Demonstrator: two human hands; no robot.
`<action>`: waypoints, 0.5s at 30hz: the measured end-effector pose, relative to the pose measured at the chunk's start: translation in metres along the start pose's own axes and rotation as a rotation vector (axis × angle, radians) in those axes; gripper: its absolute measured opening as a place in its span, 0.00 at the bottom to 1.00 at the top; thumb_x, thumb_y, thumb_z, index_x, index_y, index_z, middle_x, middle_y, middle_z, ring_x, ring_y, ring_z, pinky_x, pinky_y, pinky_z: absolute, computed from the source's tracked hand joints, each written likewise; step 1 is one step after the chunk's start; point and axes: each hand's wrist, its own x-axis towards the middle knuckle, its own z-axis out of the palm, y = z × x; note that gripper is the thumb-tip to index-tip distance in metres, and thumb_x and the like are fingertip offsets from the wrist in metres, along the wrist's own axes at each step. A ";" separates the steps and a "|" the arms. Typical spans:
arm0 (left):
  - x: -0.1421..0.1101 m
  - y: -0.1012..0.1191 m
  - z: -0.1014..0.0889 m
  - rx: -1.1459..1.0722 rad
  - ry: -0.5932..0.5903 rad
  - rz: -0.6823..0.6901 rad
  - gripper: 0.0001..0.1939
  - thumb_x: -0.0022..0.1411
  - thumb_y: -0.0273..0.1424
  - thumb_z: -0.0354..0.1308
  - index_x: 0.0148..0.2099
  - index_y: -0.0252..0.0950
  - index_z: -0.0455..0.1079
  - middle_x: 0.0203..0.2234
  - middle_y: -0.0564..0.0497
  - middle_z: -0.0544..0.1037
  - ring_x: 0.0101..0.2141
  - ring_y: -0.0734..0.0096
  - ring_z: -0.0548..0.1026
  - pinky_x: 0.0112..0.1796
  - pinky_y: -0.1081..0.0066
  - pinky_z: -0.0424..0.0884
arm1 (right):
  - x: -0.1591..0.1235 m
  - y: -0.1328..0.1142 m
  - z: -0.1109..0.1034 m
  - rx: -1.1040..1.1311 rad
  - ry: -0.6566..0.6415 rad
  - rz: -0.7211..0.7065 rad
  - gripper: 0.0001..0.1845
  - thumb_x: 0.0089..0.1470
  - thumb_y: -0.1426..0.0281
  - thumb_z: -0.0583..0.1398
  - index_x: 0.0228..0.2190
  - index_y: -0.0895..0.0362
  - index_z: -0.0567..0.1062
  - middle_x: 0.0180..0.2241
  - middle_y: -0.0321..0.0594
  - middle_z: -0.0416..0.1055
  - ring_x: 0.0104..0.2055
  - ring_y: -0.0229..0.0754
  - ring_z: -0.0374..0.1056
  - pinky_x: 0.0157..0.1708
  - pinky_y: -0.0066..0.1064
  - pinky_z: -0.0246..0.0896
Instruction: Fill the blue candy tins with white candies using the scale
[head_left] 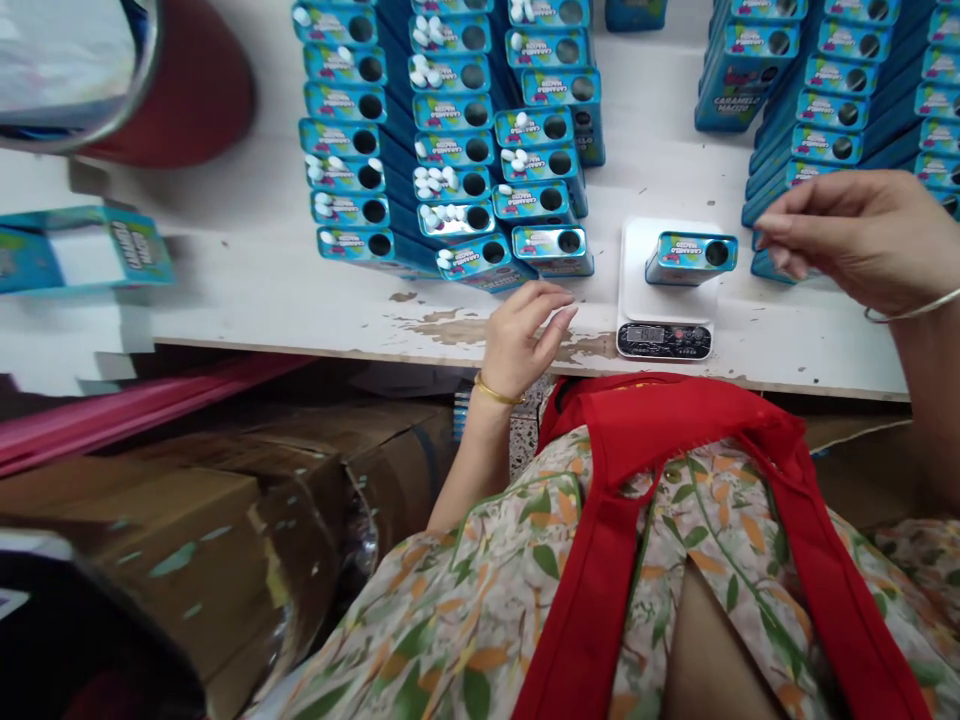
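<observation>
A blue candy tin (691,258) with a round dark hole in its top stands on a small white digital scale (632,285). Right of the scale, my right hand (859,240) hovers with its thumb and fingertips pinched together; whatever may be between them is hidden. At the table's front edge is my left hand (523,335), loosely curled, thumb and fingers apart, nothing in it. It is nearest to a blue tin (480,260) at the front of the left rows. White candies (435,180) lie on several tin tops there.
More rows of blue tins (829,105) stand at the back right. A dark red round container (202,90) sits at the back left, a blue carton (139,245) in front of it. Cardboard boxes (127,510) are below the table's left front edge.
</observation>
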 end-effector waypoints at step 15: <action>0.006 -0.001 0.006 -0.022 -0.015 0.053 0.10 0.74 0.35 0.54 0.45 0.36 0.75 0.40 0.47 0.81 0.43 0.68 0.79 0.46 0.65 0.76 | -0.013 0.010 0.012 -0.164 0.124 -0.083 0.04 0.53 0.68 0.70 0.31 0.54 0.82 0.25 0.39 0.73 0.26 0.39 0.69 0.29 0.34 0.68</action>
